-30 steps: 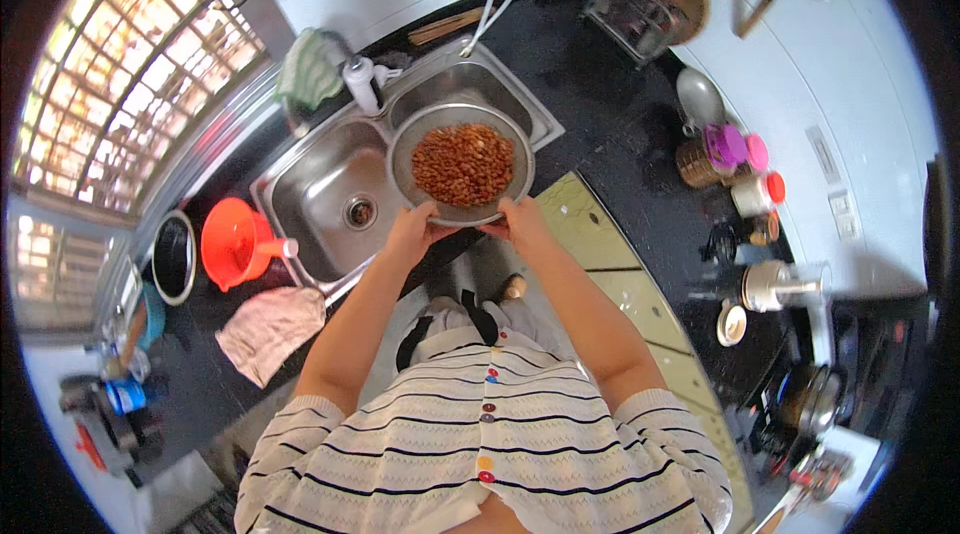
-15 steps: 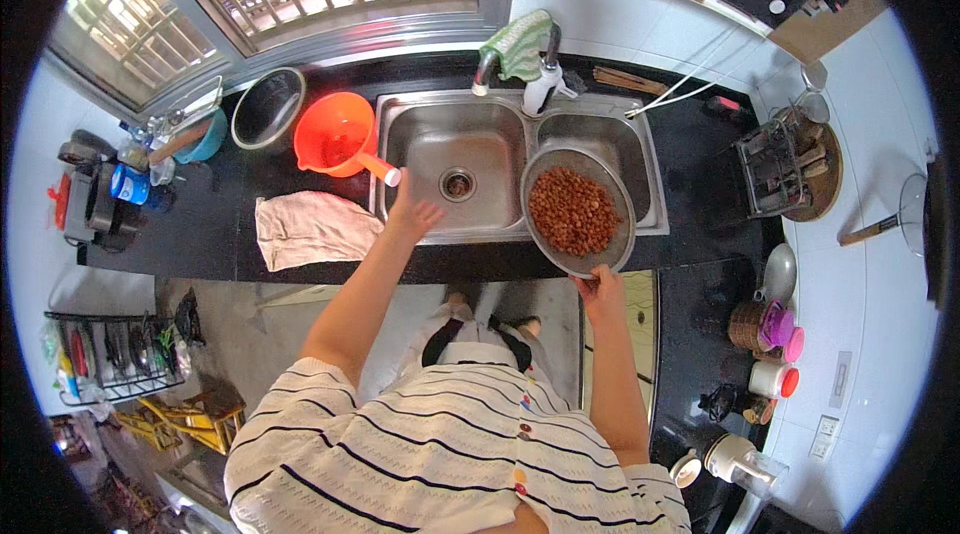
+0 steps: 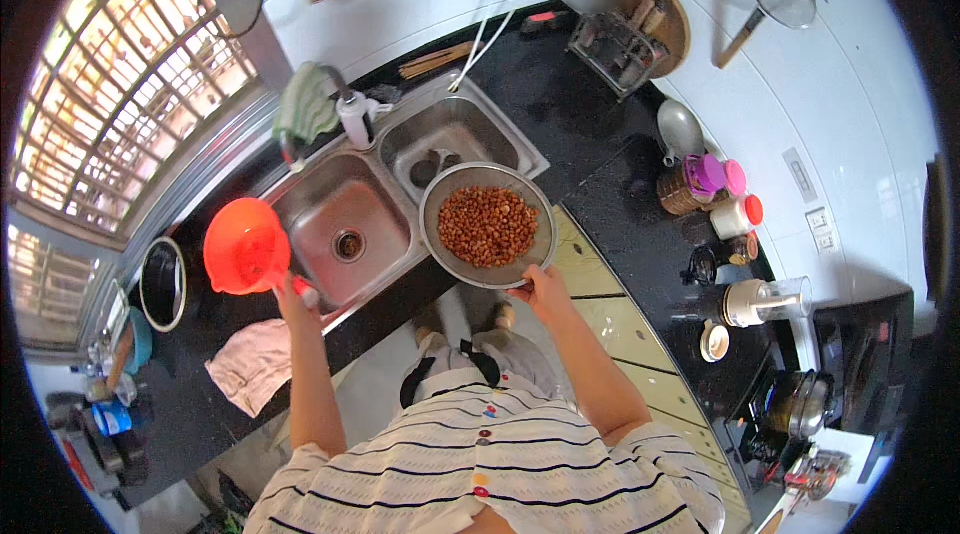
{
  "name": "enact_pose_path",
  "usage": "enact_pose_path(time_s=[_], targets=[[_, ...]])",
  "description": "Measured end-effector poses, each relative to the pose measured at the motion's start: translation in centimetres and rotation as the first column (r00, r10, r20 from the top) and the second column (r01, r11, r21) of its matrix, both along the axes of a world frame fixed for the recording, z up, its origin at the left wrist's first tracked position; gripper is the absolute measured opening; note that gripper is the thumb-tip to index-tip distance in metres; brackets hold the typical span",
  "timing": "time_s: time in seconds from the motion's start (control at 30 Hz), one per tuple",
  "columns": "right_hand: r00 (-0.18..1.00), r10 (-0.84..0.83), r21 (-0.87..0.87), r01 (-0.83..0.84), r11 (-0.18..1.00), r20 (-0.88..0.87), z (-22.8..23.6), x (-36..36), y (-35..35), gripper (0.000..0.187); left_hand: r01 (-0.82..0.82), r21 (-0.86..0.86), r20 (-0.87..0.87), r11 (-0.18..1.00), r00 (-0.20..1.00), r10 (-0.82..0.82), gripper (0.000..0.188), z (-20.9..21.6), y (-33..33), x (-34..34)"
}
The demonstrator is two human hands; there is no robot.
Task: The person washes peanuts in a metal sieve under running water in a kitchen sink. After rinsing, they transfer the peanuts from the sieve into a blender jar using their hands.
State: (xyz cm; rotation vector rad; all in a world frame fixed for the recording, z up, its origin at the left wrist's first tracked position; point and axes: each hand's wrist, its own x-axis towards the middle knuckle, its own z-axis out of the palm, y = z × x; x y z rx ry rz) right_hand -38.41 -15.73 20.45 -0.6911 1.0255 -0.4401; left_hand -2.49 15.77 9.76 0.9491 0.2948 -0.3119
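My right hand grips the near rim of a round grey metal bowl, thumb on the edge. Reddish-brown kernels that look like peanuts fill its middle. The bowl is held in the air over the counter's front edge, overlapping the right sink basin. On the left, my left hand closes round the handle of an orange-red plastic dipper. Part of the white-tipped handle shows beside the fingers. The dipper is left of the larger sink basin; whether it is raised off the counter I cannot tell.
A faucet with a green-striped cloth stands behind the double sink. A pink cloth lies at the counter's left front edge. Along the right counter are a metal rack, lidded jars and a blender; a pot sits farther right.
My view has turned right. My left hand, open near the dipper before, has closed on its handle. My right hand still holds the bowl, which has shifted off the right basin toward me.
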Motion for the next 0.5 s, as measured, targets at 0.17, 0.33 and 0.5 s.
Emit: enact_pose_path(time_s=[0.17,0.33,0.5], targets=[[0.997,-0.058,-0.034,0.06,0.998,0.059,-0.6,-4.5,-2.5,0.032,0.376,0.146,-0.054,0.915,0.927,-0.372,0.025,7.9,-10.7,-16.3],[0.987,-0.134,-0.103,0.143,0.984,0.083,1.0,-9.2,-6.7,0.031,0.634,0.184,-0.062,0.751,0.77,-0.635,0.023,9.6,-23.6,-19.1],[0.972,-0.231,-0.066,0.234,0.97,0.043,1.0,-13.9,-11.4,0.025,0.754,0.184,-0.06,0.63,0.649,-0.759,0.023,8.2,-37.8,-17.0]])
